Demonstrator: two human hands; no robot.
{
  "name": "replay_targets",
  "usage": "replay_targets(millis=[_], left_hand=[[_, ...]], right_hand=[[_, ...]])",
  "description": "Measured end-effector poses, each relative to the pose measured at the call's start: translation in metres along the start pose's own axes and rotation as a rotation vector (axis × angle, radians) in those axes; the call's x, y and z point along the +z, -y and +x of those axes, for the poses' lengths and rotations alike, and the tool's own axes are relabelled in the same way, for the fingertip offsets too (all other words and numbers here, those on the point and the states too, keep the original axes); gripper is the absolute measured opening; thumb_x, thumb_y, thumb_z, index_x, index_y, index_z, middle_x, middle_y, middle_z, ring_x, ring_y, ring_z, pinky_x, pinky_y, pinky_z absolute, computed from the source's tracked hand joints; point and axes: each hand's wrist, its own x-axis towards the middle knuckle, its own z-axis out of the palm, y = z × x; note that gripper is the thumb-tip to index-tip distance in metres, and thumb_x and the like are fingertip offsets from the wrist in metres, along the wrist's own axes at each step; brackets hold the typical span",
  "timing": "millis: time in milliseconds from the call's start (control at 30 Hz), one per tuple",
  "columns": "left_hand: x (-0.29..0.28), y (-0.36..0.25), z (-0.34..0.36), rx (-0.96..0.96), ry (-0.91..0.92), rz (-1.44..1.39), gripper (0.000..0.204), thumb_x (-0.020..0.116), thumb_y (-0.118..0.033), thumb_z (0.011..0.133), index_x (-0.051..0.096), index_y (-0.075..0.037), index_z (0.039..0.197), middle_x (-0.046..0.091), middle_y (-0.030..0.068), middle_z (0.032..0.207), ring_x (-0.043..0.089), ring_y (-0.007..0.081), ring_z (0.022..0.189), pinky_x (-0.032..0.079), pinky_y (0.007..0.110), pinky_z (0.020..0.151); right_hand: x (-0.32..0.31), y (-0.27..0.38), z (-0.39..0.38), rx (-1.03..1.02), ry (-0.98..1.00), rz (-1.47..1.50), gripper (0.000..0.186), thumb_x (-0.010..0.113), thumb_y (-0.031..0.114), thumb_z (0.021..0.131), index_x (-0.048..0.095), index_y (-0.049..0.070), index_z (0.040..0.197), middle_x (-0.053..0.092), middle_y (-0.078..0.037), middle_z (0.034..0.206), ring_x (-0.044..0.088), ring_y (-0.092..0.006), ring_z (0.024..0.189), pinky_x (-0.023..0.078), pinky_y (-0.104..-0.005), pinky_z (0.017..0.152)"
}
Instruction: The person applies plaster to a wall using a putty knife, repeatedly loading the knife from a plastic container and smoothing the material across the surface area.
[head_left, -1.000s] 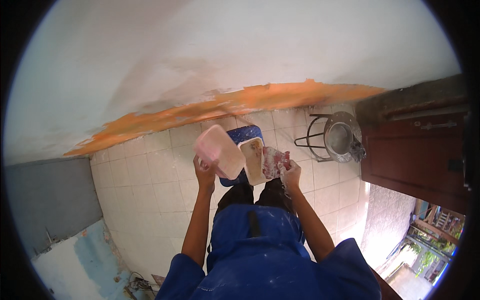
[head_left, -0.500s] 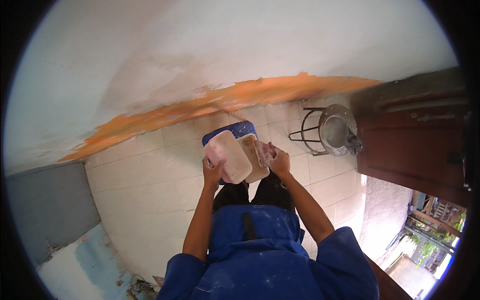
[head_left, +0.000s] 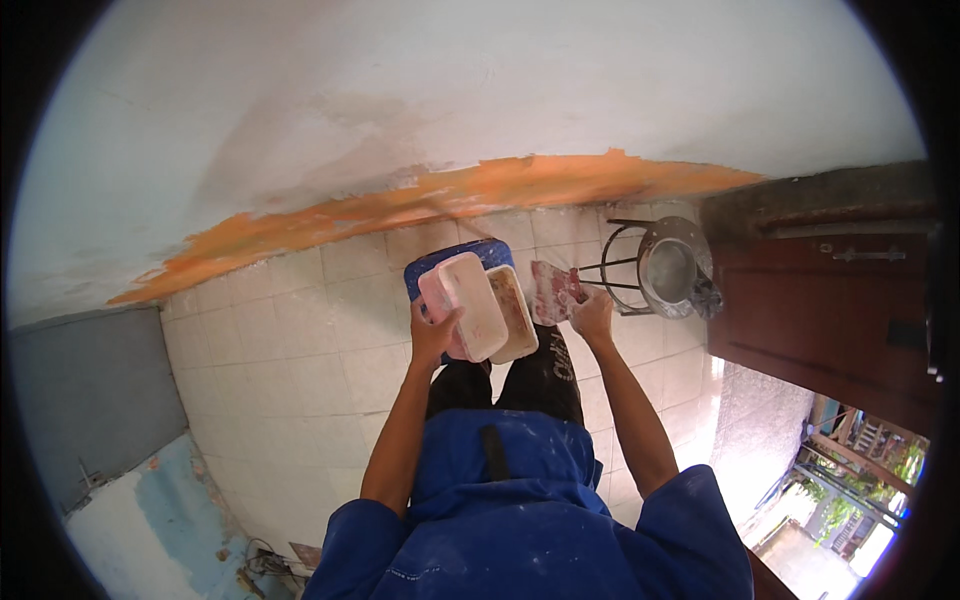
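My left hand [head_left: 431, 338] grips a pale pink rectangular plastic tub [head_left: 478, 308] by its left side, thumb over the rim. Just right of it, partly covered by it, is a second tub [head_left: 515, 318] with a brownish, smeared inside; I cannot tell what supports it. My right hand [head_left: 595, 314] is closed on a putty knife [head_left: 550, 290], whose broad blade is smeared pink and white and stands apart from the tubs. Below the tubs, a blue plastic piece [head_left: 483, 250] spattered with white shows on the floor.
A metal-legged stool [head_left: 622, 266] holds a round metal bowl [head_left: 668, 270] and a crumpled dark bag [head_left: 706, 298], right of my right hand. Ahead rises a whitish wall [head_left: 480, 90] with an orange strip [head_left: 540, 180] along its foot. A brown door [head_left: 810, 300] stands at the right.
My right hand has moved right with the putty knife, away from the second tub's edge. The pink tub in my left hand has shifted only slightly.
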Motion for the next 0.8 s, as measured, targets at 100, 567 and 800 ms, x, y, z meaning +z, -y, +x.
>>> replay_targets(millis=[100,567,800], left_hand=[[0.003,-0.007,-0.002,-0.045,-0.003,-0.003,0.073,0.077,-0.011,0.067,0.032,0.005,0.122,0.054,0.0232,0.11,0.057,0.0278,0.102,0.049,0.035,0.084],[-0.004,0.003,0.003,-0.082,0.002,-0.127,0.07,0.073,-0.009,0.071,0.03,0.003,0.124,0.052,0.0209,0.115,0.056,0.0265,0.102,0.048,0.035,0.085],[0.004,-0.011,-0.003,-0.069,0.01,0.021,0.072,0.073,-0.008,0.07,0.028,0.004,0.126,0.052,0.0218,0.115,0.056,0.0274,0.104,0.048,0.036,0.086]], right_hand=[[0.022,-0.017,0.003,0.0,0.02,0.296,0.011,0.067,0.006,0.073,0.064,-0.003,0.079,0.064,-0.012,0.067,0.062,-0.0171,0.062,0.047,-0.0301,0.056],[0.006,-0.028,0.004,-1.266,0.153,-0.409,0.024,0.063,0.022,0.069,0.057,0.009,0.088,0.052,-0.009,0.116,0.049,-0.0268,0.113,0.04,-0.0416,0.102],[0.006,-0.032,0.03,-1.516,0.147,-0.573,0.027,0.056,0.025,0.072,0.055,0.012,0.096,0.055,-0.006,0.099,0.048,-0.0262,0.112,0.037,-0.0417,0.104]])
